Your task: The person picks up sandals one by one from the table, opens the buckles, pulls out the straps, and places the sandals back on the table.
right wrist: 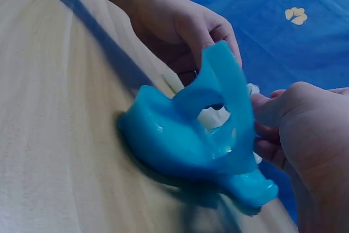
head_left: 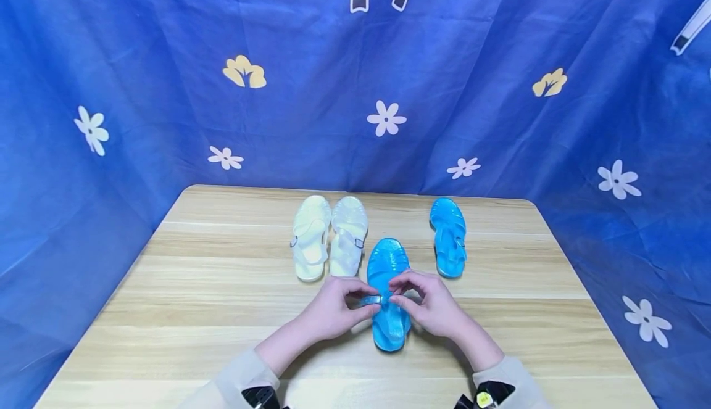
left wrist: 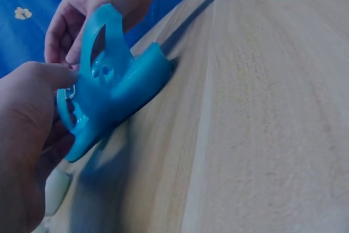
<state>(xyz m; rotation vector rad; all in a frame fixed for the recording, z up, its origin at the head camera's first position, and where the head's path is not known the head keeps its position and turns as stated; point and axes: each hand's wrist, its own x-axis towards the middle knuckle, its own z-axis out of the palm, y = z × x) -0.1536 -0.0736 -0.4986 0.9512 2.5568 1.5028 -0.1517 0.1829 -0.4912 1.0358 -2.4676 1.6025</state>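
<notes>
A blue jelly sandal (head_left: 387, 258) lies at the middle of the table, its toe pointing away from me. My left hand (head_left: 341, 307) pinches its ankle strap (head_left: 370, 300) near the buckle on the left side. From the other side, my right hand (head_left: 428, 303) pinches the strap close to the left fingertips. In the left wrist view, the metal buckle (left wrist: 70, 92) shows beside the left fingers. The sandal's heel loop (right wrist: 226, 96) stands up in the right wrist view, partly hiding the fingertips.
A pair of white sandals (head_left: 311, 227) stands side by side at the back, left of the blue one. Another blue sandal (head_left: 449, 230) sits at the back right. Behind the wooden table (head_left: 194, 310) hangs a blue patterned cloth (head_left: 311, 100).
</notes>
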